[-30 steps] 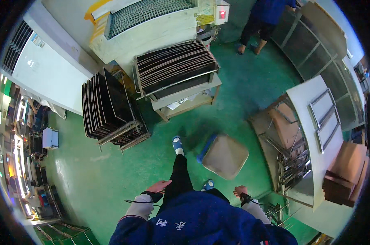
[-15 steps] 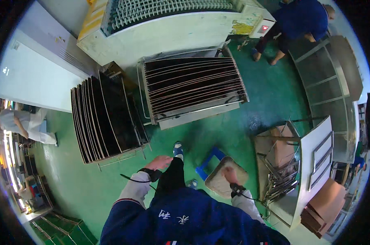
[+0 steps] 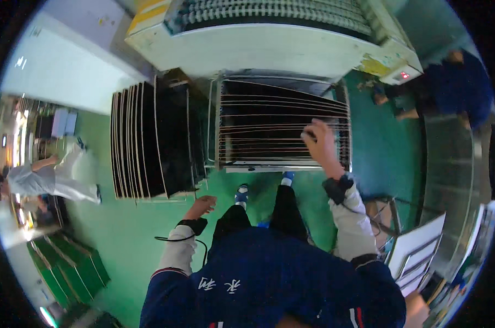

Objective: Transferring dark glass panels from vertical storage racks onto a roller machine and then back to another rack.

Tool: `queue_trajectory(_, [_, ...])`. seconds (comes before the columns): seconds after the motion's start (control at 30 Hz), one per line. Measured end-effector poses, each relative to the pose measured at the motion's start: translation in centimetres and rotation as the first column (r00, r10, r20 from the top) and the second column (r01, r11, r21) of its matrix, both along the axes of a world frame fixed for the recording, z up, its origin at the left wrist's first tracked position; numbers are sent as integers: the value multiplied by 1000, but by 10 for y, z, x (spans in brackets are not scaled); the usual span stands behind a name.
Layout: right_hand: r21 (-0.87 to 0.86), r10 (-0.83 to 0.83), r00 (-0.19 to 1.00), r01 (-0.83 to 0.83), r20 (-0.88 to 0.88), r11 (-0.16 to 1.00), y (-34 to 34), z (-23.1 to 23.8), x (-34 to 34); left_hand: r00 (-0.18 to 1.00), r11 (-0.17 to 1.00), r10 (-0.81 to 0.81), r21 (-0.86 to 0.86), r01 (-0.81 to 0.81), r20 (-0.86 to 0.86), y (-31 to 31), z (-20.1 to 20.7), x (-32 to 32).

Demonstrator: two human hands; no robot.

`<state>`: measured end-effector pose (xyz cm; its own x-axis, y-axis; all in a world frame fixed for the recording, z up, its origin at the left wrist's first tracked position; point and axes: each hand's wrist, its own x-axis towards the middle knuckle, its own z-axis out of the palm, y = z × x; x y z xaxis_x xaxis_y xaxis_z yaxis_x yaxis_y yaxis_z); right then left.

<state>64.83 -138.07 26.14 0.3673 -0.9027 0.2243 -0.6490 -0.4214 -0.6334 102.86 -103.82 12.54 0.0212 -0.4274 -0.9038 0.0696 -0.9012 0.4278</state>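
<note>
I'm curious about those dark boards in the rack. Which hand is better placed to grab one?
Probably the right hand: it already reaches over the stacked dark panels. The left hand hangs low, apart from them.

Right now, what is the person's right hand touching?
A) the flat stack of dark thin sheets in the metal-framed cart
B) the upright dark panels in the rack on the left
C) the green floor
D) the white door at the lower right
A: the right hand rests on the flat stack of dark thin sheets ahead, while the left hand hangs free over the green floor.
</note>
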Motion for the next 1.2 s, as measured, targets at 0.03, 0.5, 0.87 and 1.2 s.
queue_trajectory(0.03, [-17,18,999,-18,-38,1000,-26,-2,4,995,995,103,-11,-103,18,4,3,-4])
queue_trajectory(0.5, [348,614,787,-560,-61,752,-192,-67,31,774,773,610,87,-628,170,32,39,-190])
queue_trajectory(0.87, [210,771,558,-750,-308,627,-205,-51,26,727,759,644,-81,-646,240,-29,60,-191])
queue_trajectory(1.2, [172,721,602,-714,-342,678,-199,-59,7,716,785,619,-282,-552,323,-68,95,-172])
